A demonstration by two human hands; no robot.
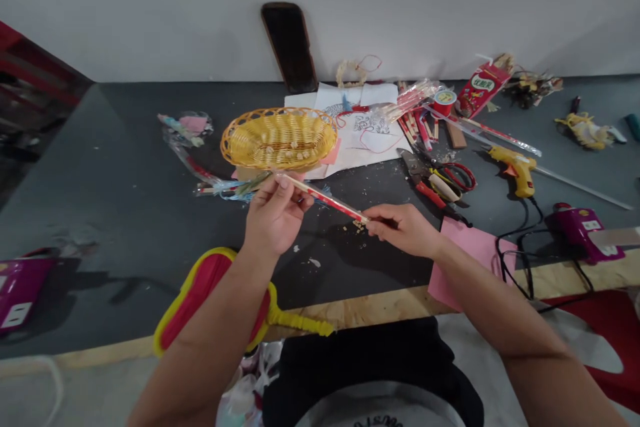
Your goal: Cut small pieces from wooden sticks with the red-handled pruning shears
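Note:
Between my two hands runs a thin wrapped stick with a red-printed sleeve, like packaged chopsticks (327, 199), slanting down to the right. My left hand (276, 213) pinches its upper left end between thumb and fingers. The lower right end is gripped by my right hand (404, 229). Just beyond my left hand sits a yellow wicker basket (280, 119) with a few small pale pieces inside. Blue tassel threads (237, 192) lie beside my left fingers. Small tan bits (356, 226) are scattered on the dark table under the stick's right end.
Pliers (425, 180), scissors (459, 177) and a yellow glue gun (515, 167) lie to the right. Behind are printed paper (380, 140), a red drink carton (483, 88) and a leaning phone (290, 47). A red-yellow padded object (200, 287) lies by the front edge; pink paper (470, 257) is at right.

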